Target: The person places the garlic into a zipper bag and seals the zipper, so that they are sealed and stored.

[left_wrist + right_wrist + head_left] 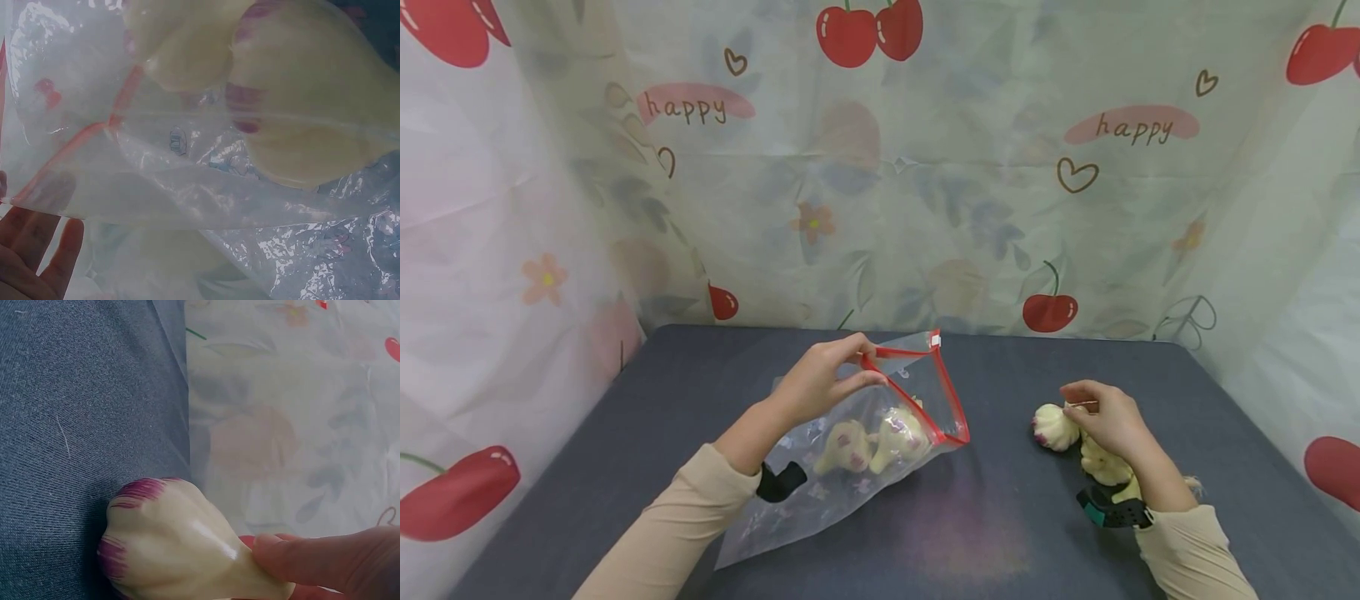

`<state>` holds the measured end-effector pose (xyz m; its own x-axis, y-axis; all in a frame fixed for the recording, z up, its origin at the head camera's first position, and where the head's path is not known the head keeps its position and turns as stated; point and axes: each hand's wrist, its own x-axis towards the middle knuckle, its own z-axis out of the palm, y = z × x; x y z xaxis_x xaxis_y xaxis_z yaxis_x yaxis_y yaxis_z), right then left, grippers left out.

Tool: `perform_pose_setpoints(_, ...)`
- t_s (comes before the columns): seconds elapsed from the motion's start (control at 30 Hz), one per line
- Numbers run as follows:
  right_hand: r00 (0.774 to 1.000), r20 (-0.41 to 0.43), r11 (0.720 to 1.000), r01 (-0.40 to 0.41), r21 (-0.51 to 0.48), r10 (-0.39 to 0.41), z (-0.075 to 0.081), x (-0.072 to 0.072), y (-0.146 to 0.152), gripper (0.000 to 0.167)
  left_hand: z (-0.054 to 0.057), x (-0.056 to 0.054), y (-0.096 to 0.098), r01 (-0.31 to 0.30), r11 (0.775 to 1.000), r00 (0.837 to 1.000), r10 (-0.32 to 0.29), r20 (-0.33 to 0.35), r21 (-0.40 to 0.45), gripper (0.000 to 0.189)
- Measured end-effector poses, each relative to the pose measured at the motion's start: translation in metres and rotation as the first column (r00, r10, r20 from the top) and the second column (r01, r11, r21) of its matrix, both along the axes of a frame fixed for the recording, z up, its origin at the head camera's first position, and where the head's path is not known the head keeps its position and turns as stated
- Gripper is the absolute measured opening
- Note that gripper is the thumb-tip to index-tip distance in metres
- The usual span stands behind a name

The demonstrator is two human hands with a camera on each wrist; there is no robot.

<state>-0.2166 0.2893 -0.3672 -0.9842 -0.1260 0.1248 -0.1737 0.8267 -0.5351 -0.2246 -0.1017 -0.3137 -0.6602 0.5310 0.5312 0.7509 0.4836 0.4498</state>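
My left hand [823, 379] pinches the rim of a clear zip bag [842, 508] with a red seal strip, its mouth spread toward the right. Inside lie two garlic bulbs [901, 437], pale with purple streaks; the left wrist view shows these bulbs [300, 94] close up through the plastic. On the right of the table, my right hand [1108, 417] pinches the stem of another garlic bulb [175, 544], whose round end is at the left of the fingers. More pale garlic [1105, 462] lies under the right hand and wrist, partly hidden.
A dark cloth-covered table [977, 517] spans the work area. Behind it hangs a curtain [902, 242] printed with cherries and flowers. A thin tied cord [1187, 321] shows at the back right corner. The left wrist carries a black strap [781, 482].
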Motion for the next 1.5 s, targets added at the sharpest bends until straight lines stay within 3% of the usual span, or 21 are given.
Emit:
perform_pose_setpoints(0.57,0.998,-0.057,0.998,0.033,-0.052,-0.036,0.004,0.001,-0.004,0.026,0.0,0.0,0.0,0.002,1.0,1.0,-0.002,-0.003,0.002,0.023)
perform_pose_setpoints(1.5,0.979,-0.204,0.997,0.011,-0.079,-0.027,0.029,0.007,-0.023,0.024,0.0,-0.001,0.0,0.001,1.0,1.0,-0.001,-0.013,-0.001,0.023)
